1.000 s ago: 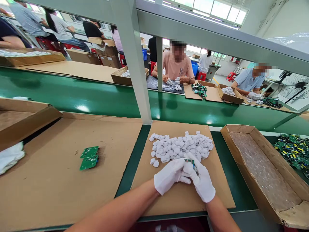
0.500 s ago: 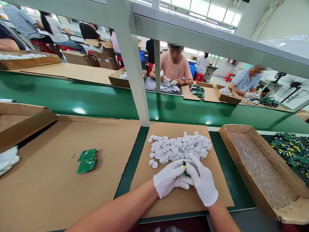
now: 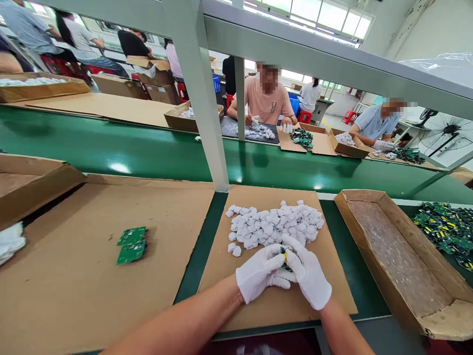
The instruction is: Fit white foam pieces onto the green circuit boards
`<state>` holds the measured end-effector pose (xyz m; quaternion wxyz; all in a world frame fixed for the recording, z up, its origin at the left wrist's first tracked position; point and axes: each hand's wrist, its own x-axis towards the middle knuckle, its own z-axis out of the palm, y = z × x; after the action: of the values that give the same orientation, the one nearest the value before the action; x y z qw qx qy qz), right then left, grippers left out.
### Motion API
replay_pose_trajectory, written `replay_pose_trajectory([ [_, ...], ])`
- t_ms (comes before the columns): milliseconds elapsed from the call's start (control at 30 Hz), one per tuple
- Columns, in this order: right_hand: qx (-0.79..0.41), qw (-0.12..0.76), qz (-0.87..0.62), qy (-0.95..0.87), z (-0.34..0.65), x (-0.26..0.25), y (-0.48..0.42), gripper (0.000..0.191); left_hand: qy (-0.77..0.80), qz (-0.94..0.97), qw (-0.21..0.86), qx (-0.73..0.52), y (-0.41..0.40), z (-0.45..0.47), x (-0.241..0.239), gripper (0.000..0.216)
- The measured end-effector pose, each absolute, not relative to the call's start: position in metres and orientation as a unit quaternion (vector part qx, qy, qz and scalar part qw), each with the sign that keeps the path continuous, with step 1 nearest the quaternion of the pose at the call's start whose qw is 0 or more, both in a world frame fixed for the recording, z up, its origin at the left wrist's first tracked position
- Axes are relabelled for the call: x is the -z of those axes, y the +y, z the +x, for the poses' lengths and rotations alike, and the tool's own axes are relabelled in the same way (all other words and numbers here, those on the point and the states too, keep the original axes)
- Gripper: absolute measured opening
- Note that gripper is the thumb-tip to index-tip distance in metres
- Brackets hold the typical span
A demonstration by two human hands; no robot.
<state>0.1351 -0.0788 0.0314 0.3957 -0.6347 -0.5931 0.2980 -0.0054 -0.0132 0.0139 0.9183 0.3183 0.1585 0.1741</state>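
Observation:
Between my two white-gloved hands is a small green circuit board with a yellow component, mostly covered by fingers. My left hand closes on its left side. My right hand grips it from the right, fingers bent over the top. Just beyond the hands, a heap of small white pieces lies on a cardboard sheet; what they are exactly I cannot make out. Two green circuit boards rest overlapping on the larger cardboard sheet to the left.
A shallow cardboard box stands at right, beside a pile of circuit boards. Another box sits at left, near a white glove. A grey frame post rises ahead. Across the green belt, co-workers sit at their places.
Both my hands stay around the circuit board, with only slight finger movement. Across the belt, a co-worker's hands have moved apart, one toward the boards. A small pale object now shows on the belt.

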Motion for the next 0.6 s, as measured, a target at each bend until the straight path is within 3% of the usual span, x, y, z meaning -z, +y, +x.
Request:
replay_pose_trajectory([
  [133, -0.300, 0.404, -0.645, -0.576, 0.129, -0.030, -0.075, 0.044, 0.170, 0.345, 0.905, -0.182, -0.011, -0.006, -0.017, 0.036],
  [333, -0.374, 0.510, -0.608, -0.480, 0.130, -0.022, -0.078, 0.054, 0.172, 0.360, 0.903, -0.160, -0.004, -0.007, -0.027, 0.043],
  [600, -0.366, 0.486, -0.624, -0.489, 0.132, -0.009, -0.072, 0.050, 0.185, 0.444, 0.859, -0.173, -0.002, -0.003, -0.021, 0.043],
])
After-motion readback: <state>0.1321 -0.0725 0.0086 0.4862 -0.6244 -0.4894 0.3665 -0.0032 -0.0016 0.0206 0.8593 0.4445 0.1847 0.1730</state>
